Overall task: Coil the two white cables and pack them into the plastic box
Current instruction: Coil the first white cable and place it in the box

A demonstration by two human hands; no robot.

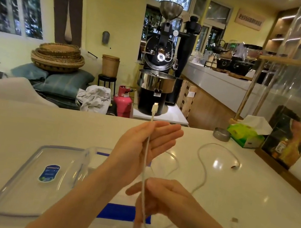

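Fingers [164,131] of the left hand [146,147] are stretched out flat and close together, palm up, with the thumb pinning a white cable [144,164] against the palm so its plug end sticks up past the fingertips. That cable runs down across the palm to the right hand [159,197], whose fingers curl loosely around it, looks like a light pinch, though it's kinda blurry there. Below the right hand the cable loops round and trails off to a plug lying on the bench [24,122] by the right wrist. Second white cable [206,169] is just snaking loose on the bench further back to the right, well apart from both hands. Clear plastic box [96,156] with blue clips sits under the arms, its lid [35,180] lying flat right beside it on the left.
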